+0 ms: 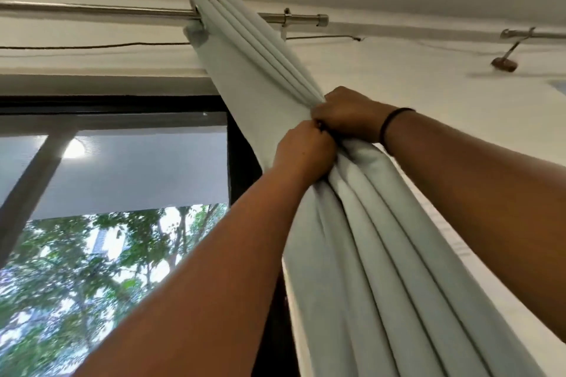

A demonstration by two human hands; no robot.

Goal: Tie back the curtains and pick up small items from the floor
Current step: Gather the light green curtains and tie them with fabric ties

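Note:
A pale grey-green curtain (361, 223) hangs in folds from a metal rod (92, 8) and is bunched into a narrow waist at mid height. My left hand (303, 151) grips the bunch from the left, fingers closed. My right hand (346, 115) clamps it from above and to the right, touching the left hand. A small dark thing shows between the two hands; I cannot tell what it is. A black band circles my right wrist (395, 124).
A dark-framed window (242, 162) is to the left, with trees outside. A thin cord (92, 46) runs along the wall under the rod. A second rod with its bracket (517, 40) is at the upper right. The white wall (428, 76) lies behind the curtain.

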